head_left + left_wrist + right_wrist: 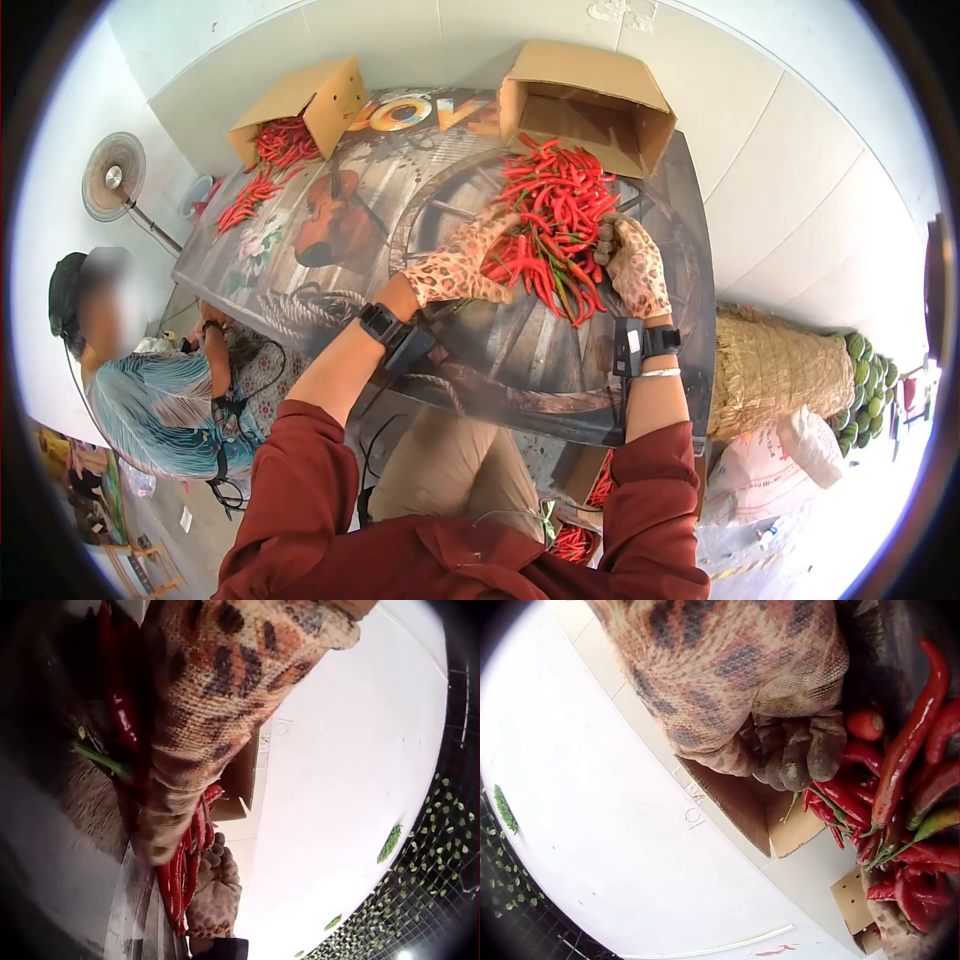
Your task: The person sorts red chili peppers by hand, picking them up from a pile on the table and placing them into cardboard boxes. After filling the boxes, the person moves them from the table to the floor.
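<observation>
A heap of red chillies [555,205] lies on the printed table [440,350], a few of them greenish. Both hands wear leopard-print gloves. My left hand [462,262] rests at the heap's left side, fingers and thumb spread along the chillies [180,881]. On the opposite side, my right hand [636,268] is right at the edge of the heap. Its dark-stained fingers [795,754] are curled toward the palm beside the chillies [907,750], and no chilli shows inside them. In the left wrist view the left glove [217,697] covers much of the heap.
Behind the heap a cardboard box [590,100] lies with its mouth toward me. Another box [310,100] at the back left spills chillies [250,195]. A seated person [170,390] is at the left, near a fan [115,177]. A white sack [765,470] stands at the right.
</observation>
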A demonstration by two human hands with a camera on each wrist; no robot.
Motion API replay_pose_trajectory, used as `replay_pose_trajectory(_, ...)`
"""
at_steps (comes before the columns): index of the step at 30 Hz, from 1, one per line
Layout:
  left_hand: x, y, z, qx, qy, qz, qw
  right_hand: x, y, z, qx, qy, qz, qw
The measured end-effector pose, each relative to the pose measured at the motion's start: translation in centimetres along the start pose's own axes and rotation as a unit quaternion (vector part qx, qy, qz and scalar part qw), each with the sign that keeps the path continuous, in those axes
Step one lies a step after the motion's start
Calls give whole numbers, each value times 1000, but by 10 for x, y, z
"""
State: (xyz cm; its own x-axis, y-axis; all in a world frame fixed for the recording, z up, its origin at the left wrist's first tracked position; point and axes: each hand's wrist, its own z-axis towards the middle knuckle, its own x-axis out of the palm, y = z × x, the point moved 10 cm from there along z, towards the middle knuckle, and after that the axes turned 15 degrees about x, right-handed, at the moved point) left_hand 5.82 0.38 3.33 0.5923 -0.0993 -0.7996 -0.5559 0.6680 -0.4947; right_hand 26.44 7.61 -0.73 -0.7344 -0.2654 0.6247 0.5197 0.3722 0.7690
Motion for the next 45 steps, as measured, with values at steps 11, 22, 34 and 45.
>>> replay_pose_trajectory(11, 8, 15, 9, -43, 55, 118, 990, 1, -2, 2, 10, 23, 13, 1000)
replay_pose_trajectory(22, -1, 31, 8, -85, -53, -2, 995, -2, -2, 3, 4, 11, 12, 1000)
replay_pose_trajectory(34, -64, 29, -3, -113, -298, -291, 902, 67, 2, -21, 44, 51, 62, 996)
replay_pose_trajectory(45, 37, 7, 66, 0, -276, -642, 715, 79, -7, -19, 20, 149, -39, 988)
